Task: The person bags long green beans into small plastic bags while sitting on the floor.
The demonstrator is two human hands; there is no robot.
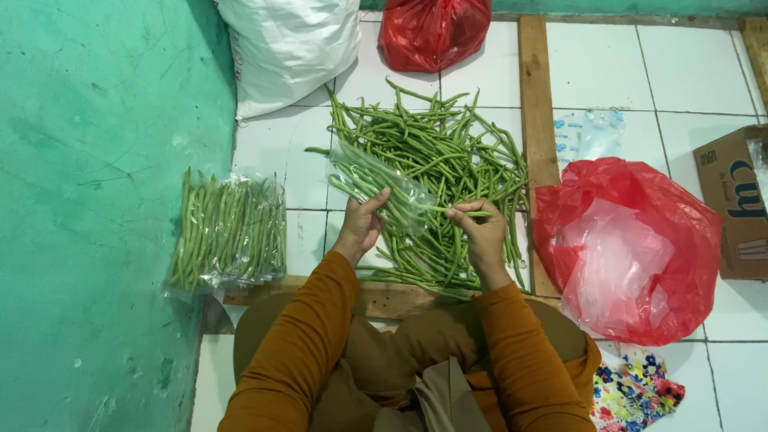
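A loose heap of long green beans (448,152) lies on the white tiled floor in front of me. My left hand (362,226) grips a clear plastic bag (376,180) that holds a few beans and points up to the left. My right hand (478,232) pinches a single green bean (468,212) at the bag's open mouth. Both arms wear orange-brown sleeves. To the left, several filled clear packs of beans (228,232) lie stacked beside the green wall.
A red plastic bag (632,248) with clear bags inside sits to my right. Another red bag (432,32) and a white sack (288,48) stand at the back. A wooden strip (536,104) crosses the floor; a cardboard box (740,208) is far right. Flowered cloth (636,392) lies lower right.
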